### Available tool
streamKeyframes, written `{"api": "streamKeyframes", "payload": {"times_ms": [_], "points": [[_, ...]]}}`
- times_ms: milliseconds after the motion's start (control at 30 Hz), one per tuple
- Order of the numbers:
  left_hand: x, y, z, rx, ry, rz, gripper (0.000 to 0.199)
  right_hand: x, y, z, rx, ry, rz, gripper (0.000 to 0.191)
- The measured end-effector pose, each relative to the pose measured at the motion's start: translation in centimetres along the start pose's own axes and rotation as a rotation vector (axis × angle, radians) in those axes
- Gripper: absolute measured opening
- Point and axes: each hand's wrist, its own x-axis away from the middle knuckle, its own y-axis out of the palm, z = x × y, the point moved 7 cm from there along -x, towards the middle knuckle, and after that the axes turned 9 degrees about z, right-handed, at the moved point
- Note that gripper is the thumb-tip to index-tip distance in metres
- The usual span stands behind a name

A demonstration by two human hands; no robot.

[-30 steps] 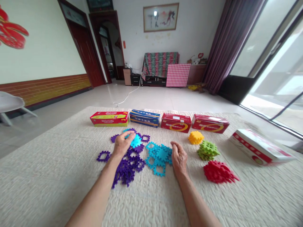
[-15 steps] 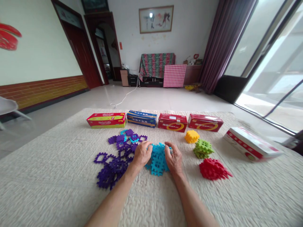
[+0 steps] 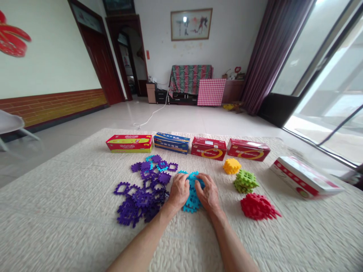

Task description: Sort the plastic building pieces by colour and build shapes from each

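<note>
- Left hand: at the left side of the light-blue pieces, fingers curled inward and touching them; whether it grips one, I cannot tell.
- Right hand: at the opposite side of the same pieces, fingers bent over them, thumb turned inward; its grip is also unclear.
- The light-blue pieces lie heaped between the hands, partly hidden by them, on a cream quilted cloth. Taking this heap as the clock's centre, 12 points away from the person.
- 9 o'clock: a loose spread of purple pieces, solid squares and open frames; a few light-blue ones are mixed in toward 10.
- 2 o'clock: a yellow stack, with a green stack near it, closer to 3.
- Just past 3 o'clock: a red pile, leaning over.
- Along the far side, a row of boxes: red-and-yellow box at 10, blue box at 11, one dark-red box between 12 and 1, another between 1 and 2.
- Between 2 and 3, well apart: a white-and-red box.
</note>
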Motion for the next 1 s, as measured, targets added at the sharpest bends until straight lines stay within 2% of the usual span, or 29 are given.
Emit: {"api": "streamKeyframes", "payload": {"times_ms": [100, 233, 300, 367, 467, 567, 633, 700, 767, 1000], "points": [[0.2, 0.9, 0.8, 0.094, -0.010, 0.018, 0.030, -0.5, -0.8, 0.7, -0.016, 0.043, 0.025, 0.025], [0.4, 1.7, 2.9, 0.158, 0.031, -0.043, 0.030, -1.0, -2.1, 2.2, -0.003, 0.141, 0.077, 0.032], [0.0, 1.2, 3.6, 0.125, 0.071, -0.057, 0.027, -1.1, -2.5, 2.8, -0.003, 0.188, 0.096, 0.035], [-0.8, -0.1, 3.4, 0.058, 0.108, -0.033, 0.024, -1.1, -2.6, 3.1, -0.011, 0.216, 0.101, 0.038], [-2.8, -3.2, 0.8, -0.086, 0.102, 0.054, 0.022, -1.0, -2.5, 3.3, -0.018, 0.240, 0.097, 0.039], [-4.6, -6.4, -3.9, -0.276, -0.032, 0.117, 0.028, -0.9, -2.3, 3.3, -0.016, 0.251, 0.099, 0.040], [-5.3, -7.6, -7.0, -0.388, -0.136, 0.085, 0.036, -0.9, -2.3, 3.4, -0.013, 0.247, 0.097, 0.040], [-5.6, -8.1, -9.3, -0.459, -0.222, 0.021, 0.043, -1.0, -2.2, 3.4, -0.010, 0.246, 0.096, 0.039], [-5.6, -8.0, -10.5, -0.492, -0.271, -0.044, 0.048, -1.0, -2.2, 3.4, -0.009, 0.247, 0.097, 0.040], [-5.3, -6.7, -10.7, -0.533, -0.242, -0.112, 0.049, -1.1, -2.3, 3.4, -0.007, 0.267, 0.112, 0.043]]}}
